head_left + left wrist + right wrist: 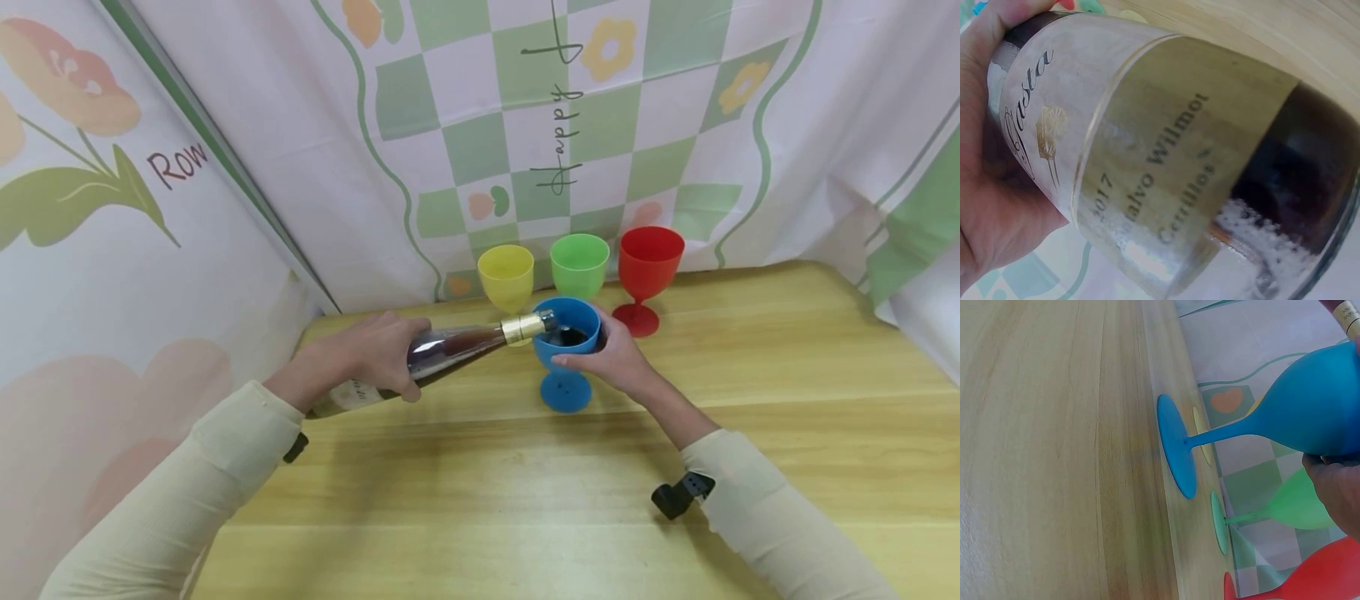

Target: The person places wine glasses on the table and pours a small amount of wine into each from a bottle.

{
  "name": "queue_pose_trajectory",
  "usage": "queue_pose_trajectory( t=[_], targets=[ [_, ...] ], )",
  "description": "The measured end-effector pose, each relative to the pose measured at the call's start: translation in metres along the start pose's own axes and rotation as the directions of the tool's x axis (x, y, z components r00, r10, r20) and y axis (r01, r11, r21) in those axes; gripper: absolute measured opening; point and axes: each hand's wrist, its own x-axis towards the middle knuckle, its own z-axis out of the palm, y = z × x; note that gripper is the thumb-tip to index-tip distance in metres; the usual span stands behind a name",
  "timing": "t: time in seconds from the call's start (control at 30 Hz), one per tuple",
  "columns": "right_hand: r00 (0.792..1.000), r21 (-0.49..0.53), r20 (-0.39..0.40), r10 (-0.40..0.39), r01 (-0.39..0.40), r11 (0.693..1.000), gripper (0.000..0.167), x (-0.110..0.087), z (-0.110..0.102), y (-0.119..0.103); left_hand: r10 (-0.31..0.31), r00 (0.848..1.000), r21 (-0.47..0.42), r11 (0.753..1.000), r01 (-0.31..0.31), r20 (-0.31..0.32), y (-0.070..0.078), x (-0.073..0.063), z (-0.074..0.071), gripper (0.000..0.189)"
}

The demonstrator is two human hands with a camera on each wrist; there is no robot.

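My left hand (378,357) grips a wine bottle (453,346) round its body. The bottle is tilted, with its gold-banded neck pointing right and its mouth over the rim of a blue goblet (566,390). Dark liquid (565,336) lies inside the goblet. In the left wrist view the bottle's label (1147,125) faces the camera, with dark liquid and bubbles in its base. My right hand (617,357) holds the blue goblet's bowl from the right, thumb on the near side. The goblet is upright, its stem and round foot (1177,447) showing below the hand.
Behind the blue goblet stand a yellow goblet (506,271), a green goblet (580,258) and a red goblet (651,258) in a row. A patterned curtain (540,150) hangs along the back of the wooden table (510,500), and another printed cloth (90,317) on the left.
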Motion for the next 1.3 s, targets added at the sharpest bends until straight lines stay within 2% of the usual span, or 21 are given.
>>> queue_pose_trajectory(
  t=[0.67,0.97,1.3],
  targets=[
    [1.000,0.006,0.004,-0.001,0.001,1.000,0.072,0.000,0.000,0.000,-0.018,1.000,-0.008,1.000,0.018,0.014,0.002,-0.001,-0.002,0.046],
    [1.000,0.004,0.000,0.000,0.000,1.000,0.073,0.000,0.000,0.000,0.013,0.999,0.013,1.000,-0.013,-0.031,-0.001,0.002,0.004,0.050],
    [1.000,0.010,-0.001,-0.012,0.012,1.000,0.071,0.000,0.000,0.001,0.013,0.998,0.010,1.000,-0.012,-0.056,-0.003,0.007,0.012,0.054]
  ],
)
